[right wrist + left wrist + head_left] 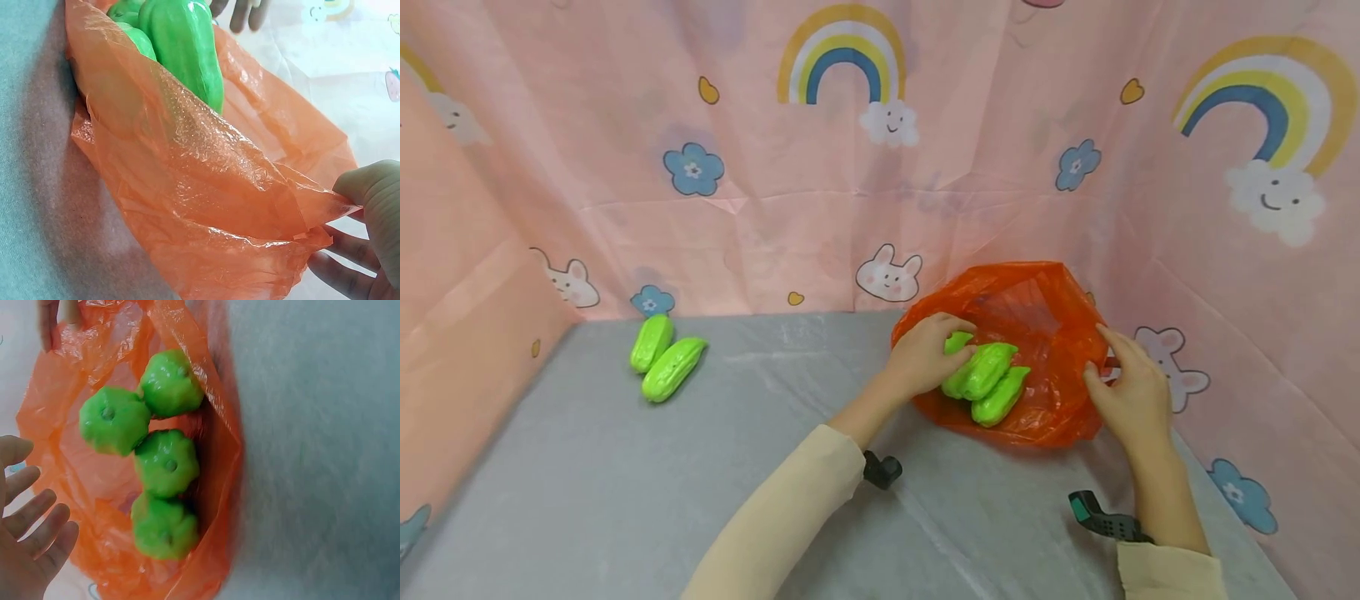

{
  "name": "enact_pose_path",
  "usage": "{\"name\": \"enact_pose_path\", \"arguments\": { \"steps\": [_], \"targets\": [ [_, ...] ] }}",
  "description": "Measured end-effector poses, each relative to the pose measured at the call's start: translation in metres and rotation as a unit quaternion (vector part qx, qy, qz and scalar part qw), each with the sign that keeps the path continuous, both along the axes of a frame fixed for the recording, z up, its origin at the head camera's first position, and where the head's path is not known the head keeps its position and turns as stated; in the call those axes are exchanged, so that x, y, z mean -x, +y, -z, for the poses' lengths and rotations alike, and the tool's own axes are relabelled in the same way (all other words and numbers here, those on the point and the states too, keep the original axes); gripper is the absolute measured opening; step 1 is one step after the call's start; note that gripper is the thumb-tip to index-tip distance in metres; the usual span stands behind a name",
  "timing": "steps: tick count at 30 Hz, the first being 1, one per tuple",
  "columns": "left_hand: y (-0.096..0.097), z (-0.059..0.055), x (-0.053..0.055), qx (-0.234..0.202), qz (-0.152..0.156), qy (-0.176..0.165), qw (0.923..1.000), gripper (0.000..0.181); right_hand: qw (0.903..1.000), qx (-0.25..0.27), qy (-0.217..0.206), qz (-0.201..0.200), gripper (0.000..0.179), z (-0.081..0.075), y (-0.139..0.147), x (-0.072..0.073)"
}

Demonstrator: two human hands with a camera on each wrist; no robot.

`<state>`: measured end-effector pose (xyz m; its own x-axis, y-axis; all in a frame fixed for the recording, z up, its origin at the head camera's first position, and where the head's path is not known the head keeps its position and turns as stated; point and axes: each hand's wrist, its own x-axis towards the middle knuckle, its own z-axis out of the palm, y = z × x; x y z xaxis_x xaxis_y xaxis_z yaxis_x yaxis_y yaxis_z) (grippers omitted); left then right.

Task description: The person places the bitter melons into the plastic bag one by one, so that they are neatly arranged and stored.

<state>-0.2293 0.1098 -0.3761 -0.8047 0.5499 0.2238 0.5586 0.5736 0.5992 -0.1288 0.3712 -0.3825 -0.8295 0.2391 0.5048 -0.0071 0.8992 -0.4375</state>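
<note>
Several bright green, ribbed gourds (988,371) with glossy skins lie in an orange-red plastic bag (1060,417), whose mouth is spread wide. Seen from the left wrist, their round stem ends (167,464) sit close together inside the bag. My left hand (928,354) reaches over the bag's left rim, beside the gourds. Its fingers (37,525) are spread with nothing between them. On the bag's other side, my right hand (1133,392) pinches the plastic edge between thumb and fingers, which the right wrist view shows with the thumb (365,181) on top.
Two more green gourds (672,369) lie side by side at the far left of the grey tabletop (760,467). A pink printed cloth (737,225) hangs behind the table and along both sides. Each wrist wears a dark camera mount (1105,521).
</note>
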Motion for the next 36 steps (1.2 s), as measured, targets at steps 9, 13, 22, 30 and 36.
{"name": "enact_pose_path", "arguments": {
  "steps": [9,13,22,30,36],
  "targets": [
    [-0.036,-0.012,-0.001,0.028,0.012,0.045,0.9985,0.036,1.0000,-0.005,0.007,-0.003,0.053,-0.003,-0.001,0.003],
    [-0.058,-0.016,-0.001,0.018,0.007,0.047,0.9987,0.035,1.0000,-0.002,0.001,-0.007,0.054,-0.002,-0.002,0.003],
    [-0.100,-0.015,-0.008,0.011,-0.020,0.075,0.9969,0.035,0.9999,-0.002,-0.014,0.002,0.055,0.000,0.000,-0.001],
    [-0.136,-0.009,-0.014,0.001,-0.074,0.047,0.9961,0.036,0.9998,-0.005,-0.013,-0.014,0.055,0.005,-0.002,0.005],
    [-0.161,0.001,-0.010,0.008,-0.114,0.046,0.9924,0.035,0.9998,-0.007,-0.008,-0.015,0.054,0.005,-0.003,0.005]
  ]
}}
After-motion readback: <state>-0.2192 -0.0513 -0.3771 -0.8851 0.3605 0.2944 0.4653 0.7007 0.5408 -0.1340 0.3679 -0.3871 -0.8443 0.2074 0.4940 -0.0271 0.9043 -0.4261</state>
